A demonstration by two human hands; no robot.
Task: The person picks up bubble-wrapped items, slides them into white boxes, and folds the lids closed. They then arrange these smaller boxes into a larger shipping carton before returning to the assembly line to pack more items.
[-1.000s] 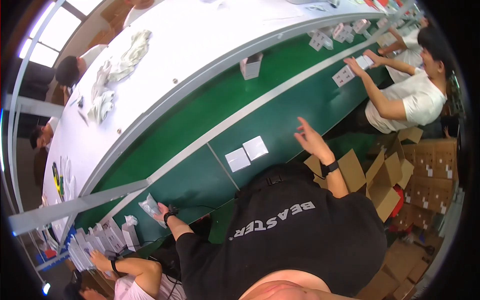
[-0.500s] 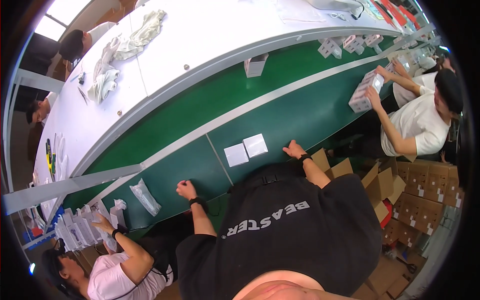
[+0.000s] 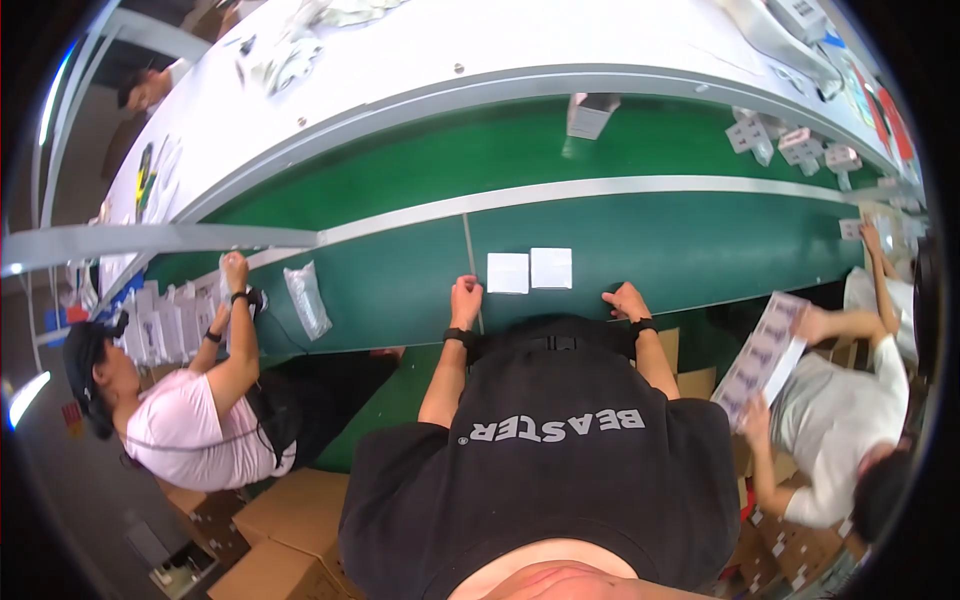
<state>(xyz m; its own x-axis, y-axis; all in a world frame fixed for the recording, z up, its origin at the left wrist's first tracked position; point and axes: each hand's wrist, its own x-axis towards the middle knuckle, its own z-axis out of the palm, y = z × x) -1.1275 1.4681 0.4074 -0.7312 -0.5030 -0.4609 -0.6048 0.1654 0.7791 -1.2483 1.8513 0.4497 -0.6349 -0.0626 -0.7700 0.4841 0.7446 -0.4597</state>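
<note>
Two flat white square boxes lie side by side on the green work surface [image 3: 400, 260]: the left box [image 3: 508, 273] and the right box [image 3: 551, 268]. My left hand [image 3: 466, 300] rests near the front edge, just left of the boxes and apart from them. Its fingers are drawn together, and I see nothing in them. To the right of the boxes, my right hand [image 3: 627, 301] lies loosely curled on the front edge, also with nothing visible in it. Each wrist wears a dark band.
A clear-wrapped packet [image 3: 307, 300] lies to the left, near a co-worker [image 3: 200, 420] handling items. On the right another person holds a long printed carton [image 3: 765, 355]. A white box [image 3: 591, 115] stands on the strip beyond the rail [image 3: 400, 218]. Brown cartons [image 3: 290, 510] are behind me.
The view has turned, shifting the scene. My left hand has come closer to the two boxes; my right stays by the edge. The co-worker on the right has lowered the long carton.
</note>
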